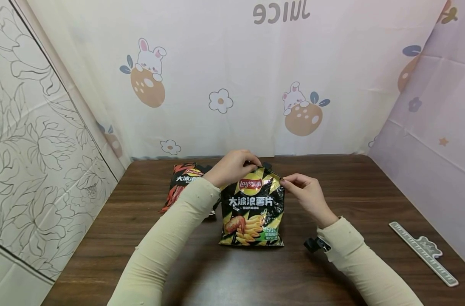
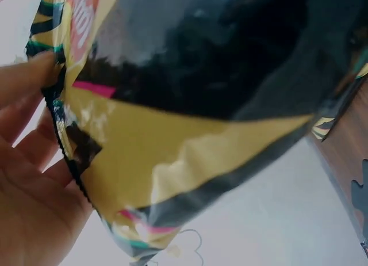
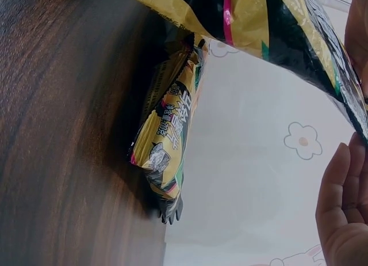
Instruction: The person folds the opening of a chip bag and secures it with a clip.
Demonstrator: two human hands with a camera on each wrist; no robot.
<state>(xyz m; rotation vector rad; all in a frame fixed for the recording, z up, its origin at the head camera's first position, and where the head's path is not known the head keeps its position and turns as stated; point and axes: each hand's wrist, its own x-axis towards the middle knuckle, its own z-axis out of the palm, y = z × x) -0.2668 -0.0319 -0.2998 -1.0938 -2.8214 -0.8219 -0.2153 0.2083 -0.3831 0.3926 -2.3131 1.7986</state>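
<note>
A black and yellow Lay's chip bag (image 1: 251,212) stands upright on the table, its front facing me. My left hand (image 1: 236,166) pinches its top edge at the left. In the left wrist view the thumb of that hand (image 2: 34,179) lies on the bag's front (image 2: 190,145), with the fingers behind the edge. My right hand (image 1: 306,191) pinches the top right corner between thumb and fingers. In the right wrist view the right hand (image 3: 344,200) is partly cut off by the frame. A small black piece (image 1: 267,165) shows behind the bag's top; its kind is unclear.
A red and black Lay's bag (image 1: 178,182) stands behind my left forearm, partly hidden. Behind the held bag another black and yellow bag (image 3: 167,128) appears in the right wrist view. A grey and white clip (image 1: 423,253) lies at the table's right. A printed curtain (image 1: 255,59) hangs behind.
</note>
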